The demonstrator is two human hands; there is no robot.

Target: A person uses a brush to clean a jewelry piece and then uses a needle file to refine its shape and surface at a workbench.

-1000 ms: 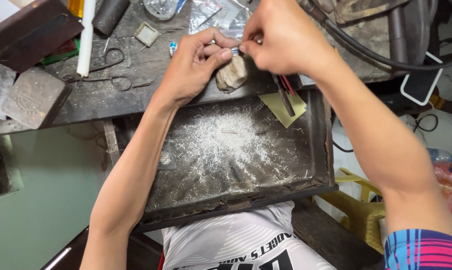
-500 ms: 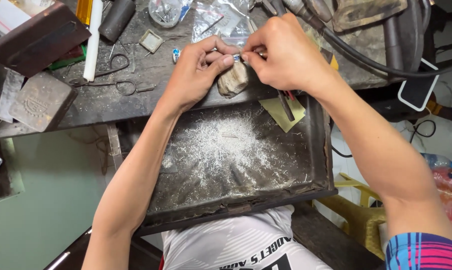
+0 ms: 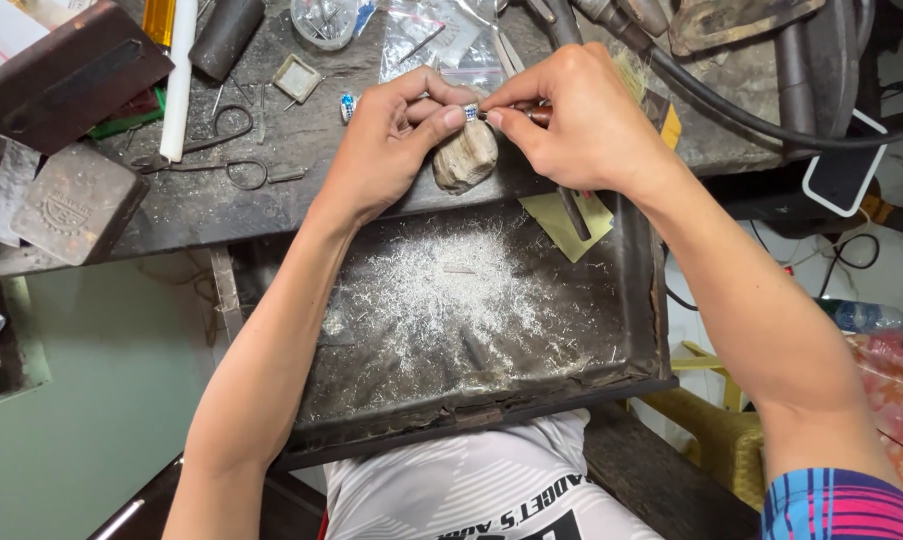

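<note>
Head view: the left hand (image 3: 391, 150) pinches a small ring (image 3: 470, 111) above the worn peg (image 3: 465, 156) at the edge of the surface (image 3: 201, 200). The right hand (image 3: 581, 120) grips a thin tool (image 3: 537, 114) touching the ring, over a drawer (image 3: 631, 300) dusted with filings (image 3: 431, 295).

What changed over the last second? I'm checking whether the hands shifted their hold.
Little changed: the left hand and right hand still pinch the small silver piece over the worn peg, in much the same grip. The filings tray and scissors stayed put.
</note>
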